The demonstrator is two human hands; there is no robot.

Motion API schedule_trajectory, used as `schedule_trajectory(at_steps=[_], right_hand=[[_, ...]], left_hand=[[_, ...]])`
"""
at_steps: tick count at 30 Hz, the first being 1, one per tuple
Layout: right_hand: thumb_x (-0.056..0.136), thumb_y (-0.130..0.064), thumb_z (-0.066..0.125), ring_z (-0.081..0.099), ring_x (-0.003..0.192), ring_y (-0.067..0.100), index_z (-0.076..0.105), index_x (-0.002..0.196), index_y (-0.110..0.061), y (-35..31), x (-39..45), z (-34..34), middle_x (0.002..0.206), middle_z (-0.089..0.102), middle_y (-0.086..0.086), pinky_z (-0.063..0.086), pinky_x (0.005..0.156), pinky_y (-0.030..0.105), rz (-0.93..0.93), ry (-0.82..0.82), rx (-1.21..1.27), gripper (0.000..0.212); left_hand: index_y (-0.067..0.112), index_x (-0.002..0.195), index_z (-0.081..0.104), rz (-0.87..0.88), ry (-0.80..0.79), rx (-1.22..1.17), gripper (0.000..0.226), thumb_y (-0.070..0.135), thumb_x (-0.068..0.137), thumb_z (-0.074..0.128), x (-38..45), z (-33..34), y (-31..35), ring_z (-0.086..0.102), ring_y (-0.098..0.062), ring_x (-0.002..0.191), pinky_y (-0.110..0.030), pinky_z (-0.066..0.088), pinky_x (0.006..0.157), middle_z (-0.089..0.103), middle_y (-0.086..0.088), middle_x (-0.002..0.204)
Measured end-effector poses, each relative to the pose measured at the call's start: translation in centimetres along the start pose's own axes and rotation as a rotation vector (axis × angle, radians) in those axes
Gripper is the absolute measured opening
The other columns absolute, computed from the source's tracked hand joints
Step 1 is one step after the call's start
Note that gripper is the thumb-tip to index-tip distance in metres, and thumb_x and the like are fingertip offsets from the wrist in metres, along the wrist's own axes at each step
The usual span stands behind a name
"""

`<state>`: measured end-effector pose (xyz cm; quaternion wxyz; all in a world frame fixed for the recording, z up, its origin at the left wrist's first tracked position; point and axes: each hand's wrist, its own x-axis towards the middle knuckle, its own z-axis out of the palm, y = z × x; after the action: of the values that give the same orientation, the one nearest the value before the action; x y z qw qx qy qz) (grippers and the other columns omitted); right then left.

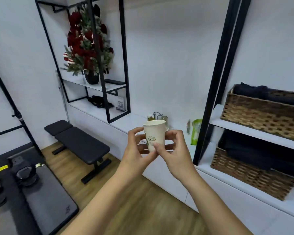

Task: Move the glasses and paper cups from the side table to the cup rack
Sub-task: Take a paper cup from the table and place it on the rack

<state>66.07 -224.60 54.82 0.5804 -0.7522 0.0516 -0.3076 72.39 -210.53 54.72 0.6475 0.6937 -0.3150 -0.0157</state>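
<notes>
Head view: left hand [137, 146] and right hand [172, 150] together, fingers curled round upright white paper cup with green print [154, 135], held in mid-air. Just behind, wire cup rack [157, 116] on long white counter [126, 120]. Farther left, black padded bench [78, 141] on wooden floor [143, 209].

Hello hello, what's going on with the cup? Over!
Left hand and right hand both grip the paper cup, upright. Cup rack sits behind it on the white counter. Nothing in the way.
</notes>
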Motion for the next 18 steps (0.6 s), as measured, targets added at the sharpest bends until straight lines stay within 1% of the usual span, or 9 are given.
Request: schedule_trajectory(at_steps=[2,4,6,8,9,11,13,16,18], right_hand=[[0.087,-0.030,0.077,0.065,0.089,-0.002,0.049,0.107,-0.037,2.0,2.3,0.1,0.107,0.061,-0.031,0.051,0.069,0.015,-0.007,-0.004,0.013,0.035],[0.088,-0.032,0.076,0.067,0.089,0.003,0.049,0.107,-0.037,3.9,5.0,0.1,0.109,0.061,-0.030,0.056,0.071,0.023,0.007,-0.006,0.027,0.034],[0.088,-0.034,0.075,0.068,0.090,0.009,0.049,0.108,-0.037,6.1,8.1,0.2,0.108,0.062,-0.027,0.059,0.076,0.035,0.017,-0.004,0.028,0.032],[0.089,-0.033,0.074,0.069,0.091,0.012,0.050,0.107,-0.036,8.4,11.9,0.5,0.106,0.063,-0.025,0.060,0.079,0.043,0.015,0.005,0.035,0.031],[0.089,-0.032,0.074,0.069,0.091,0.012,0.050,0.107,-0.036,9.3,13.5,0.8,0.106,0.062,-0.026,0.059,0.080,0.044,0.014,0.008,0.038,0.030],[0.089,-0.031,0.074,0.068,0.090,0.011,0.050,0.107,-0.036,11.1,17.3,1.7,0.105,0.062,-0.028,0.059,0.079,0.043,0.012,-0.002,0.032,0.030],[0.089,-0.031,0.073,0.068,0.091,0.009,0.049,0.108,-0.036,12.5,21.5,2.8,0.105,0.061,-0.029,0.059,0.077,0.037,0.018,-0.012,0.038,0.031],[0.084,-0.038,0.072,0.069,0.093,0.007,0.049,0.111,-0.032,13.9,26.7,4.0,0.106,0.061,-0.028,0.056,0.074,0.026,-0.005,0.011,0.073,0.036],[0.082,-0.037,0.073,0.070,0.096,0.010,0.049,0.113,-0.029,16.0,29.6,4.8,0.106,0.062,-0.026,0.056,0.075,0.025,0.027,0.014,0.124,0.040]], left_hand=[[0.046,0.130,0.037,-0.020,-0.027,0.000,0.068,0.041,0.079,0.081,2.2,0.5,-1.5,0.074,-0.018,0.104,-0.046,0.061,0.092,0.060,0.007,0.134],[0.049,0.129,0.036,-0.033,-0.063,0.001,0.063,0.043,0.081,0.077,4.7,0.7,-3.3,0.074,-0.016,0.106,-0.038,0.060,0.092,0.059,0.010,0.135],[0.042,0.130,0.040,-0.034,-0.074,-0.002,0.050,0.032,0.093,0.071,7.9,0.8,-5.7,0.073,-0.014,0.105,-0.031,0.059,0.092,0.064,0.014,0.130],[0.031,0.127,0.047,-0.034,-0.050,-0.015,0.031,0.019,0.103,0.061,11.8,0.7,-8.2,0.072,-0.013,0.103,-0.030,0.058,0.091,0.070,0.015,0.123],[0.028,0.124,0.049,-0.042,-0.030,-0.016,0.023,0.017,0.106,0.057,13.7,0.5,-9.2,0.071,-0.014,0.102,-0.031,0.058,0.090,0.072,0.013,0.120],[0.028,0.118,0.053,-0.067,0.005,-0.008,0.014,0.021,0.106,0.056,18.2,0.0,-11.3,0.071,-0.011,0.097,-0.030,0.056,0.084,0.076,0.010,0.109],[0.030,0.118,0.053,-0.091,0.001,-0.027,0.016,0.026,0.104,0.060,22.9,-0.6,-12.9,0.073,-0.009,0.089,-0.025,0.053,0.078,0.078,0.010,0.101],[0.039,0.126,0.048,-0.073,-0.010,-0.053,0.036,0.037,0.096,0.068,29.0,-1.6,-14.3,0.075,-0.012,0.086,-0.025,0.056,0.076,0.077,0.010,0.102],[0.050,0.129,0.044,-0.088,-0.030,-0.053,0.046,0.040,0.094,0.072,32.3,-2.1,-16.0,0.076,-0.016,0.085,-0.026,0.059,0.077,0.074,0.015,0.110]])
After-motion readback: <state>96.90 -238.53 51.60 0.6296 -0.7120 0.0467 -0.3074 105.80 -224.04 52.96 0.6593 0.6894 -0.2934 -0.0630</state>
